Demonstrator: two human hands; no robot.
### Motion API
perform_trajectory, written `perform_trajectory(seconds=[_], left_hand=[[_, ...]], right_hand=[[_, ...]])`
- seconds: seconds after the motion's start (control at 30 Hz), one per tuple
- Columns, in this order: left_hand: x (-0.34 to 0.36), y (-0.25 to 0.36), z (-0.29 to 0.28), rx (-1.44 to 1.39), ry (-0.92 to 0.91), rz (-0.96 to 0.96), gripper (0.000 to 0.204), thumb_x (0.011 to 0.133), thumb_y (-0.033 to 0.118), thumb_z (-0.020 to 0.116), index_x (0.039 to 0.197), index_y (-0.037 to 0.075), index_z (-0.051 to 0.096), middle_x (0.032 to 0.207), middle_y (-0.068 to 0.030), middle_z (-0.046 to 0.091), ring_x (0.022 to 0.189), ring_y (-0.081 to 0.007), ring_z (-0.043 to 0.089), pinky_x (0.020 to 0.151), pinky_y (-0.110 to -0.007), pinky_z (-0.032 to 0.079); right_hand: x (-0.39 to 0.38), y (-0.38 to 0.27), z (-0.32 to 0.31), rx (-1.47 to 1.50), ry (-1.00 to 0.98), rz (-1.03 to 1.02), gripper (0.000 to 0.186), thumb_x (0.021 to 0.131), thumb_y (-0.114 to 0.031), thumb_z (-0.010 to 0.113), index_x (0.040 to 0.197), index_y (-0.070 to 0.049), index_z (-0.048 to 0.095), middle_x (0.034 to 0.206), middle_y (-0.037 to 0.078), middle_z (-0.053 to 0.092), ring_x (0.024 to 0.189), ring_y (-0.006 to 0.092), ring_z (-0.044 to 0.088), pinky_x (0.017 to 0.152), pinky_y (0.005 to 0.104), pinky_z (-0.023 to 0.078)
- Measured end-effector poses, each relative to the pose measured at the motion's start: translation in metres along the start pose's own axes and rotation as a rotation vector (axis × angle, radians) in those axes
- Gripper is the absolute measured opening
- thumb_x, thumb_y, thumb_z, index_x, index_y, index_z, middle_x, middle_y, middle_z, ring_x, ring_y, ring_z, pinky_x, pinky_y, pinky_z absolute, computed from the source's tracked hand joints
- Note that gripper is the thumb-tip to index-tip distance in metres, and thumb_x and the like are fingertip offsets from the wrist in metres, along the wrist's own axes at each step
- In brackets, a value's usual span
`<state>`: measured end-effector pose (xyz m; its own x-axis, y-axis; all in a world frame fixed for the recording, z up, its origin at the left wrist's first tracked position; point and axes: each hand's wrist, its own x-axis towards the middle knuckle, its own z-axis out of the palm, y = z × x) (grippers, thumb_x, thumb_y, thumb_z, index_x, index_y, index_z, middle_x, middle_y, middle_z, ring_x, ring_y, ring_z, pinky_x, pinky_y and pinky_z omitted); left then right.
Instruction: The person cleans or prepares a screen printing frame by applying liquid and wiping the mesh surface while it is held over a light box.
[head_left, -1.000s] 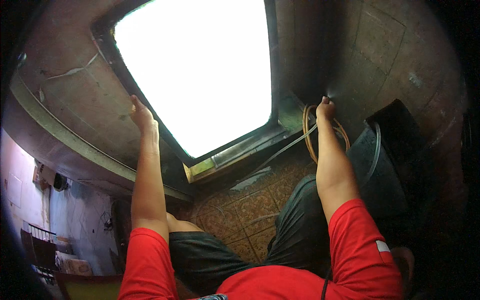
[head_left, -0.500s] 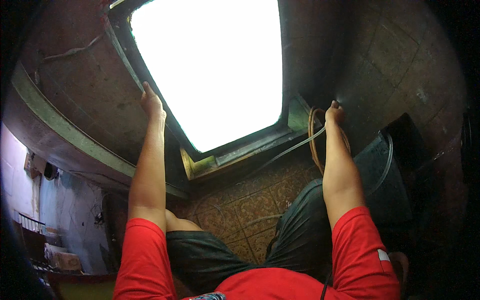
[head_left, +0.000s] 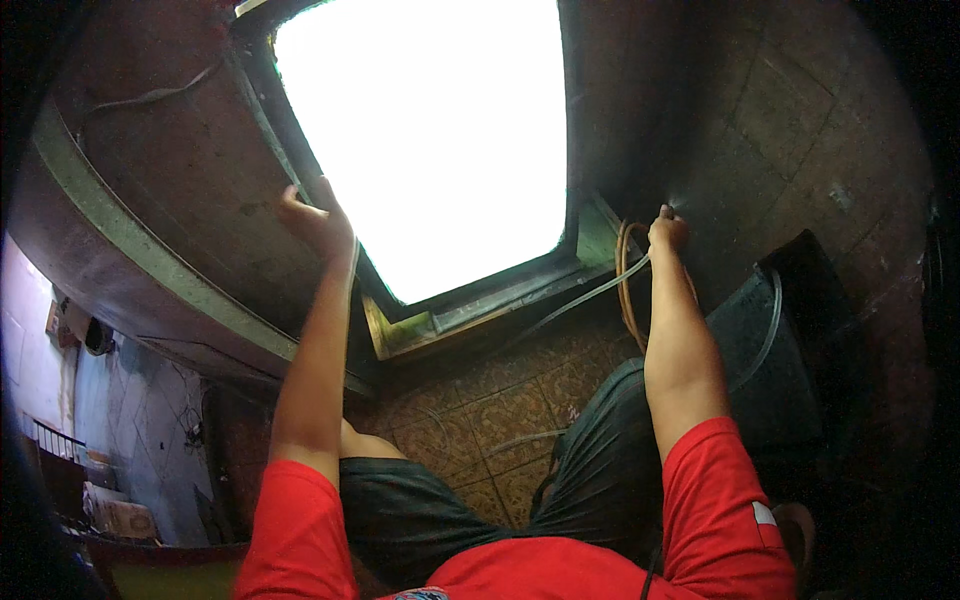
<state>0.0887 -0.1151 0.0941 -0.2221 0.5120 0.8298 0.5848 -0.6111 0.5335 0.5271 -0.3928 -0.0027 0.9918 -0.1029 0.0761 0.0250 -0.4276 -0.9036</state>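
Observation:
A large glowing white panel in a dark frame stands tilted in front of me. My left hand is at the frame's left edge, thumb and fingers spread apart, slightly blurred. Beyond the frame's lower right corner, my right hand is closed in a fist with the thumb on top. What it holds is hidden, though a faint misty glint shows just above it. A pale thin hose runs up to that wrist, and a brown looped hose hangs beside the forearm.
Brown patterned floor tiles lie below, between my knees. A dark box-like object with a clear tube stands at the right. Along the left runs a pale curved ledge. A cardboard box sits at the lower left.
My left hand has shifted right and slightly down along the frame's edge, its fingers turning more over it. My right hand has stayed almost in place. The view has shifted slightly.

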Motion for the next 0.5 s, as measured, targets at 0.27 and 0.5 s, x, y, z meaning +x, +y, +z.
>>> perform_trajectory(seconds=[0.27,0.5], left_hand=[[-0.134,0.174,-0.003,-0.497,-1.323,-0.213,0.057,0.084,0.041,0.055,0.119,-0.002,0.044,0.119,-0.0218,0.049,0.111,-0.0331,0.047,0.092,-0.040,0.039],[-0.186,0.208,0.002,-0.576,-1.524,-0.135,0.054,0.088,0.045,0.046,0.111,-0.004,0.049,0.098,-0.0199,0.058,0.092,-0.0245,0.056,0.080,-0.036,0.044]], right_hand=[[-0.009,0.000,0.007,0.198,-0.132,0.017,0.038,0.089,-0.035,0.049,0.093,0.002,0.058,0.072,0.010,0.059,0.052,0.0186,0.055,0.043,0.0289,0.045],[-0.053,-0.035,-0.017,0.191,-0.147,-0.230,0.036,0.091,-0.031,0.046,0.097,0.002,0.059,0.079,0.012,0.062,0.065,0.0206,0.058,0.057,0.0321,0.046]])
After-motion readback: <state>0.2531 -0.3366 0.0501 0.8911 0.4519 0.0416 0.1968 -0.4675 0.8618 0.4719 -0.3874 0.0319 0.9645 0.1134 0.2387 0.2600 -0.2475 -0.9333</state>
